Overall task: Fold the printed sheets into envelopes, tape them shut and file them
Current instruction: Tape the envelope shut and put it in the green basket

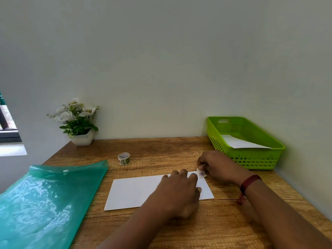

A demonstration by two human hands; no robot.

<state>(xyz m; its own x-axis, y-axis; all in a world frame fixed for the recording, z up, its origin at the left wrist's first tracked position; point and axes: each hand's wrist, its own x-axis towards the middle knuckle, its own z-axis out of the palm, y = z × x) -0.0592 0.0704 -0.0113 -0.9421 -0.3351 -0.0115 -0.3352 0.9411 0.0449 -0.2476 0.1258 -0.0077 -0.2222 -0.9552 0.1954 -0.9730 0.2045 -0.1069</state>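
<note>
wood desk (161, 150) | step: taping | your left hand (177, 191) flat on folded sheet (133, 191), right hand (215, 166) pinches tape piece (201, 173) | next: press it down

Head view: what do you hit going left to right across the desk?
In order: folder → plant → tape roll → sheet → right hand, pinching a tape piece → basket. The left hand rests on the sheet, so it is left out.
</note>
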